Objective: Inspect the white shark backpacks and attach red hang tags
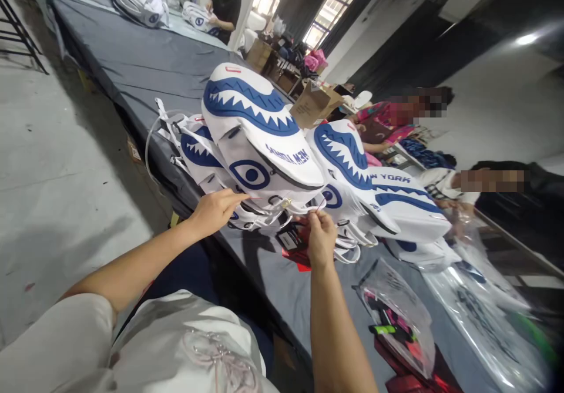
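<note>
right now the front backpack (259, 128) is standing on its lower end at the near edge of the dark-covered table (145, 64), leaning back against others of the same kind. the left hand (215, 210) is pinching thumb to forefinger at its lower front edge; whatever is between the fingertips is too thin to make out. the right hand (321, 239) is closing narrowly on a thin white strap (304, 208) that is looping out from under the bag, just beside a small gold zip pull (286, 203).

judging by the smooth, slightly shiny white shell, the bag is looking light and probably empty, soft enough to dent yet padded enough to be holding its domed shape. the surface is likely to be slippery under bare fingers, so the straps, the zip pull and the seamed lower edge are seeming the surer places to take hold. the white panels are probably marking easily.

as for writing, blue letters are running along the front backpack's flap below the printed shark teeth and eye, but i am not managing to read them surely. the second backpack (352, 164) to the right is showing "w york" in blue. a small red label is sitting near the top of the front bag, unreadable. a black hang tag (288, 240) with a white patch is dangling below, its print too small to read.
</note>
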`<state>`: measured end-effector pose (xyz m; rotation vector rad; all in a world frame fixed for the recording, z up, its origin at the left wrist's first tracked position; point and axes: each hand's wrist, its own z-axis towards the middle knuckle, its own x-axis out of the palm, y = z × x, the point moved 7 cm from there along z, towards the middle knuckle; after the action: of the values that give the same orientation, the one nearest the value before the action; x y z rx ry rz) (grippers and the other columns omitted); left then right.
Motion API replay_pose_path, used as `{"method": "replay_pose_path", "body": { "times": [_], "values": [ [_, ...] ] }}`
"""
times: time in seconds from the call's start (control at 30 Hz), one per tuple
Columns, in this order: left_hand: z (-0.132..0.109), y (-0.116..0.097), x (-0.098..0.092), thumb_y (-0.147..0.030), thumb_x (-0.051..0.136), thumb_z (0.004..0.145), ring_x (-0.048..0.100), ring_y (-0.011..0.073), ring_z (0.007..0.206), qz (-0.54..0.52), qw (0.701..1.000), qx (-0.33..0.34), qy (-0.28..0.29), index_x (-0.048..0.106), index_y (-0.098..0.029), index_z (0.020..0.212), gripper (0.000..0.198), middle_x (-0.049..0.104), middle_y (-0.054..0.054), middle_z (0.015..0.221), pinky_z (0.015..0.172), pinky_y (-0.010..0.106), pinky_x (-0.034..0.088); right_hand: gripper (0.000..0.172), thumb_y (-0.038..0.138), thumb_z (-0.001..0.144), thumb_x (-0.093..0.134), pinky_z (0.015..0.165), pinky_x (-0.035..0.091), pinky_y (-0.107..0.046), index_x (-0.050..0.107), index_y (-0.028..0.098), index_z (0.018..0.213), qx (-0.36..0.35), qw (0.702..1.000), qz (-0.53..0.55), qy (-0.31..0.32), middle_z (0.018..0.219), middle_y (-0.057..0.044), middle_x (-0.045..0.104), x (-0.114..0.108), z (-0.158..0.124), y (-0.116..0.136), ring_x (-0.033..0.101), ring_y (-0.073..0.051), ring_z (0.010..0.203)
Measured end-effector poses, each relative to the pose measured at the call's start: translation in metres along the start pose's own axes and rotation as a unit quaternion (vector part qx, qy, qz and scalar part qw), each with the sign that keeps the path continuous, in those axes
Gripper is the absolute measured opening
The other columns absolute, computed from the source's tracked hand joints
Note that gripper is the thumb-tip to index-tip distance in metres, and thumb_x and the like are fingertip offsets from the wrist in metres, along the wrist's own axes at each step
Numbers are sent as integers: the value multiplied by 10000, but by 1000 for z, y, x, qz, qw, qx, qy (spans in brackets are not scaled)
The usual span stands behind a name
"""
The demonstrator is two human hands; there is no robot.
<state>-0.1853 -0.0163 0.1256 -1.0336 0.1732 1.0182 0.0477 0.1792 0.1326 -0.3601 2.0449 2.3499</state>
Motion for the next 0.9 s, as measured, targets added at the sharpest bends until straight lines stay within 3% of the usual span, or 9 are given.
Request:
{"method": "replay_pose_path", "body": {
  "times": [0.13,0.3,0.47,0.63,0.7,0.77,0.83,0.9],
  "values": [
    [20,-11,14,-203,420,985,643,152,817,93,994,-11,50,672,-270,1234,361,663,34,898,676,235,468,341,409,739,634,456,442,-232,483,211,971,-36,999,-15,-13,747,9,676,-14,-21,1,589,-120,493],
    [33,-5,11,-198,437,967,652,176,838,159,985,-12,69,697,-276,1177,343,675,39,912,676,256,467,202,308,824,560,408,367,-197,468,218,980,-84,996,-17,-17,668,56,635,-29,-58,18,456,-71,389],
    [34,11,-3,-205,449,956,646,179,816,157,987,-28,5,700,-255,1171,335,688,34,896,660,265,455,246,349,858,576,381,342,-187,502,202,1041,-74,997,-3,25,621,59,604,-25,-75,13,439,-73,384],
    [33,-8,11,-199,416,968,641,173,782,214,975,35,53,675,-269,1220,368,679,43,878,593,261,415,342,419,910,554,353,317,-192,531,195,1167,-76,996,0,54,597,62,577,-15,-83,8,399,-73,358],
    [29,-13,6,-194,401,973,641,160,778,204,978,45,29,671,-263,1220,372,680,42,864,603,252,422,350,431,916,554,349,319,-192,538,196,1175,-70,996,-3,63,595,61,571,-13,-86,4,397,-74,360],
    [25,-15,-6,-202,397,982,637,146,775,161,985,39,-41,674,-240,1207,359,683,44,858,646,246,450,351,437,917,555,346,320,-191,543,194,1169,-58,996,-3,68,591,62,565,-13,-88,-1,394,-74,360],
    [23,-15,-15,-230,421,990,636,135,771,85,990,26,-110,677,-219,1189,324,687,41,853,698,244,481,350,438,915,562,348,319,-190,544,190,1162,-46,996,-1,73,596,61,566,-12,-89,-6,396,-71,360],
    [26,-16,-13,-263,472,985,639,118,733,-15,991,11,-135,687,-212,1147,274,702,36,881,697,233,504,347,435,913,570,354,318,-187,544,188,1155,-39,996,3,78,604,61,569,-10,-89,-9,400,-68,364]
  ]
}}
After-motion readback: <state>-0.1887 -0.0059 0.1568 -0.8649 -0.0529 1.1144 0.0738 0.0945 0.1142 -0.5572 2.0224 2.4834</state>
